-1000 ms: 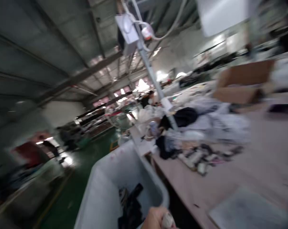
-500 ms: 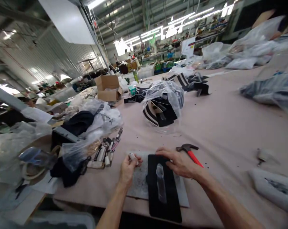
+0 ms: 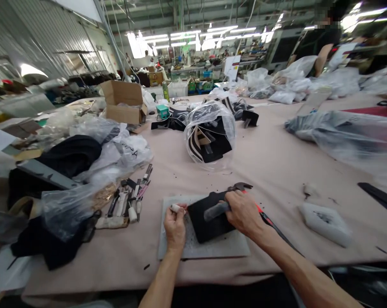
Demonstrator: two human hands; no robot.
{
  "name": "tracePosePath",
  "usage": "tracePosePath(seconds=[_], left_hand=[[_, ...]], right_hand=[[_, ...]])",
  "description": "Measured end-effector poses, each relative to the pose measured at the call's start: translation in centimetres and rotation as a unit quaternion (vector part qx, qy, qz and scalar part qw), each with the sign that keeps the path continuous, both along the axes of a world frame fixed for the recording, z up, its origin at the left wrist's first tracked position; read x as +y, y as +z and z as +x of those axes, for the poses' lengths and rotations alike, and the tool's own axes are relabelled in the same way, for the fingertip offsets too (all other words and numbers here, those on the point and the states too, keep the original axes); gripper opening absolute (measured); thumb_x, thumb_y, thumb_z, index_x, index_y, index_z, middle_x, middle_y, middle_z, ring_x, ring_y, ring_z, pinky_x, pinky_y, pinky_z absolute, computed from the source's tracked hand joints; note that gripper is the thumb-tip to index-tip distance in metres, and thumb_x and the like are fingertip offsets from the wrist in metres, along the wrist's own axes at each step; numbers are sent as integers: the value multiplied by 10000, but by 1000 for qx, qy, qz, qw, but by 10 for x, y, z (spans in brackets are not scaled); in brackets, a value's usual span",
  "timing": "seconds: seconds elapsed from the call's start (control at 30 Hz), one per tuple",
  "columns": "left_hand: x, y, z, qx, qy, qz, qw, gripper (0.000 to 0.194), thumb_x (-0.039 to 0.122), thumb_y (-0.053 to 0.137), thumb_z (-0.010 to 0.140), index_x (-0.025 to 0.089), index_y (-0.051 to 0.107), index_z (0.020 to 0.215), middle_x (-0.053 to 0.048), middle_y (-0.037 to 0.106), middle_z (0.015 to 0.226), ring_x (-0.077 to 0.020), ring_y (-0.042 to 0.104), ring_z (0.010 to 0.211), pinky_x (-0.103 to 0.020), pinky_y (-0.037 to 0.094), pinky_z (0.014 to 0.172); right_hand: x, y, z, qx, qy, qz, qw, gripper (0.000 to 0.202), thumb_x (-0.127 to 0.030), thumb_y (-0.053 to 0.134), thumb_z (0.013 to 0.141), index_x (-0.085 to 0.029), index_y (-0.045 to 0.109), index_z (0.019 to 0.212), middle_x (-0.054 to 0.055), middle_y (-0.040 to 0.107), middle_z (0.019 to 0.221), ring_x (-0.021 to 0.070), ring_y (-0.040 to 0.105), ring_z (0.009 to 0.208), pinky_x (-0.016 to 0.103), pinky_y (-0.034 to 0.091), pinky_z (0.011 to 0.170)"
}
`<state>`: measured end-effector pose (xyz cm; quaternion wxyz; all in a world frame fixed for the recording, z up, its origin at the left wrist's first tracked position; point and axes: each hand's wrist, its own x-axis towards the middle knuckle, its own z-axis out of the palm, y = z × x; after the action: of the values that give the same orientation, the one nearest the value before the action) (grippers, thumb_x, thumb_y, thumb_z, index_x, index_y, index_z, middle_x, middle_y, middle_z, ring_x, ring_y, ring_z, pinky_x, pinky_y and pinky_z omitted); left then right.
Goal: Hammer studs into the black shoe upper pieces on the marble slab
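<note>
Near the front edge of the wide pinkish-beige table (image 3: 264,158), a flat, pale grey rectangular slab (image 3: 222,250) is laid. Above it, a thin, flat black panel (image 3: 201,222) is held by its right-hand end in the right hand (image 3: 243,212), whose grip is closed on it; whether the slab is touched by the panel cannot be told. On the panel's face, a rounded translucent strip (image 3: 215,211) is seen, its far end covered by the fingers. A small white cylindrical piece (image 3: 176,208) is pinched in the left hand (image 3: 175,229), just beside the panel's nine o'clock edge. From the slab's middle, a claw hammer with a red-and-black handle (image 3: 273,226) is placed towards two o'clock, partly hidden by the right hand and forearm. At twelve o'clock, black and striped flat pieces (image 3: 209,143) are gathered in a clear plastic bag (image 3: 193,122). At ten o'clock, slim hand tools (image 3: 134,201) are clustered, while at three o'clock a whitish plastic-wrapped block (image 3: 324,224) is set.
</note>
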<state>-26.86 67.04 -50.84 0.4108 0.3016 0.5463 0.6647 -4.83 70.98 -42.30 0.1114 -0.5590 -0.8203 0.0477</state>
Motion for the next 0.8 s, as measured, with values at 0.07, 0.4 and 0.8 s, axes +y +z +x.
tracePosePath(seconds=[0.07,0.4,0.8], left_hand=[[1,-3,-1,2,31,7,999,338,440,724,823,159,608,971,-87,719,966,-216,708,893,-329,570,858],[3,6,-3,24,-38,-12,999,396,459,746,794,178,595,1028,-95,718,1002,-242,710,930,-358,571,892],[16,25,8,-23,-194,-40,980,473,567,746,791,159,617,991,-126,721,1029,-276,702,970,-391,550,883]], right_hand=[[-8,2,3,15,-97,-30,995,68,-219,520,892,-186,577,876,108,653,846,274,608,843,357,378,732],[-71,-43,-27,205,-216,-147,943,475,-466,464,923,-187,568,1293,100,733,916,281,701,854,370,495,769],[-64,-45,-42,246,-229,-190,922,480,-490,457,943,-148,630,1233,156,738,1029,313,705,984,404,513,868]])
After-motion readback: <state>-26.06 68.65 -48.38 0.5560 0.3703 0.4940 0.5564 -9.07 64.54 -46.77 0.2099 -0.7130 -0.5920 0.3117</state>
